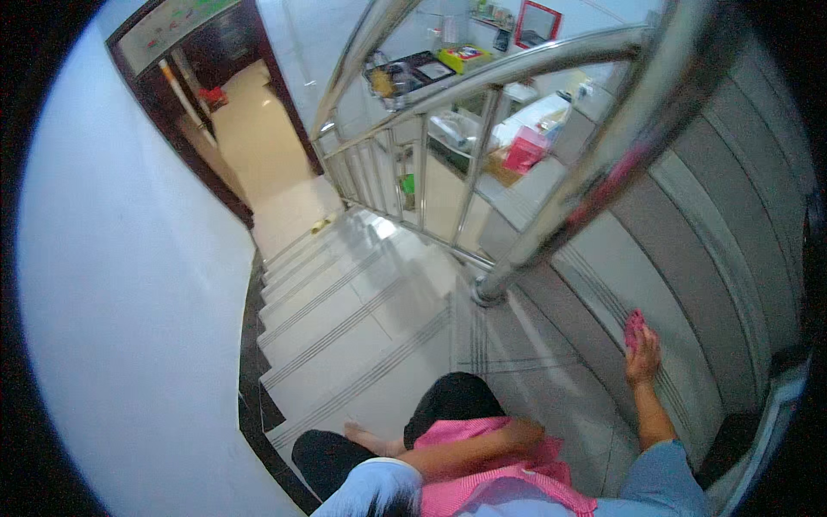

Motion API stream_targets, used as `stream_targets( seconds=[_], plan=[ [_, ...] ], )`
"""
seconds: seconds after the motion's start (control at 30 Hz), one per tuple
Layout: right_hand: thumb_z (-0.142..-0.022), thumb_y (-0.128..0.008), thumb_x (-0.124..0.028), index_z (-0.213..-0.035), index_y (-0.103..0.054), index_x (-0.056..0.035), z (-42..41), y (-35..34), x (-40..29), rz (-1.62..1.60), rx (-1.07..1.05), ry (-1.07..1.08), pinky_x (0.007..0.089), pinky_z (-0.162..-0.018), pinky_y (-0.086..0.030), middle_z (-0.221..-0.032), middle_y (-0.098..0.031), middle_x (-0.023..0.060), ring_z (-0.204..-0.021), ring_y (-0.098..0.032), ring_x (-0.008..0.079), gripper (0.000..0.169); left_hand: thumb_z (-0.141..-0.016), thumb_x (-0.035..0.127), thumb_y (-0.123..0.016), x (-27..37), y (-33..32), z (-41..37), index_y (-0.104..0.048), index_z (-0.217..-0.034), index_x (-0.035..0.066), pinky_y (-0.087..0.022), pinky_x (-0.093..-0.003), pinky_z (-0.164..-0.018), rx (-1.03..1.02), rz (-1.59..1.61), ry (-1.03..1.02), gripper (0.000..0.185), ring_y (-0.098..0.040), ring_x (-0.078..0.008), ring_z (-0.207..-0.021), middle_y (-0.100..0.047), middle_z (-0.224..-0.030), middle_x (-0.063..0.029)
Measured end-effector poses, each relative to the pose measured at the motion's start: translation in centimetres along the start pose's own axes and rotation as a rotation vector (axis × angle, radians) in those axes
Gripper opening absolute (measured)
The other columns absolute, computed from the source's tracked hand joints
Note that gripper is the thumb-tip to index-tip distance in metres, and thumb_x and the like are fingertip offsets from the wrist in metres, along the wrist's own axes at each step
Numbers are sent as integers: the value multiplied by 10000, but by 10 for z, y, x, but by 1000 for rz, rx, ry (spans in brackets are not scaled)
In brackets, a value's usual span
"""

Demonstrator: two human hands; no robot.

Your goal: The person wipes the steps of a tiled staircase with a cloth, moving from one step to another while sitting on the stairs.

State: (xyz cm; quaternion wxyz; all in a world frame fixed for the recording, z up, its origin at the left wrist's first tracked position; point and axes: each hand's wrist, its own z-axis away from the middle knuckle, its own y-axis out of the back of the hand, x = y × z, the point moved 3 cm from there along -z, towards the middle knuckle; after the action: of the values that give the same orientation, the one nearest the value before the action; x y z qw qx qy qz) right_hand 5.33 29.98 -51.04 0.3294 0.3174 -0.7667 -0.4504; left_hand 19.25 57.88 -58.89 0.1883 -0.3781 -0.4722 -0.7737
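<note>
My right hand (643, 354) is stretched out to the right and holds a small pink cloth (634, 321) against a grey-white tiled stair tread (607, 271). The cloth sits near the grooved lines along that tread's edge. My left arm lies across my lap, over a pink apron (504, 481). At its end my left hand (526, 434) rests by the apron's folds; its fingers are too indistinct to make out. My knees in black trousers (455, 404) are bent, and a bare foot (365, 439) shows on the landing.
A steel handrail (581, 194) with balusters (420, 161) rises at the centre, its post (489, 291) close ahead. Steps (342, 310) descend on the left beside a white wall (142, 291) to a doorway. Yellow slippers (322, 224) lie near the bottom. Beyond the rail stands a cluttered counter (413, 71).
</note>
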Motion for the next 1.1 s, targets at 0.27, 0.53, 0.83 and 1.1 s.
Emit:
stream_targets(
  seconds=[0.27,0.53,0.83,1.1],
  plan=[
    [-763,-624,-205,-1260,-477,-143,-19,20,-22,-53,41,-101,465,-969,-360,-1281,-477,82,-1136,-468,318,522,-832,241,-516,-51,-47,-19,-607,-958,14,-487,-489,-743,5,-2,15,275,-614,-412,-857,-644,-926,-205],
    [-708,-677,-171,-1119,-588,-155,-7,52,-64,-216,190,-354,410,-844,-433,-1107,-573,32,-955,-550,271,420,-862,267,-501,-16,-14,-9,-612,-956,-2,-489,-491,-730,-144,-150,109,306,-612,-408,-848,-625,-895,-249],
    [-781,-663,-206,-1049,-647,-134,221,56,-23,-312,72,-887,373,-728,-508,-1015,-636,100,-855,-618,298,278,-840,332,-568,-83,-33,-7,-631,-1030,53,-488,-454,-764,-57,265,280,343,-610,-404,-886,-640,-960,-206],
    [-866,-578,-290,-1199,-546,-70,487,108,126,-132,235,-1841,408,-789,-472,-1022,-639,162,-929,-613,319,400,-844,302,-528,-38,-14,-23,-631,-1029,42,-478,-442,-778,-135,35,453,336,-616,-387,-913,-644,-973,-218]
  ],
)
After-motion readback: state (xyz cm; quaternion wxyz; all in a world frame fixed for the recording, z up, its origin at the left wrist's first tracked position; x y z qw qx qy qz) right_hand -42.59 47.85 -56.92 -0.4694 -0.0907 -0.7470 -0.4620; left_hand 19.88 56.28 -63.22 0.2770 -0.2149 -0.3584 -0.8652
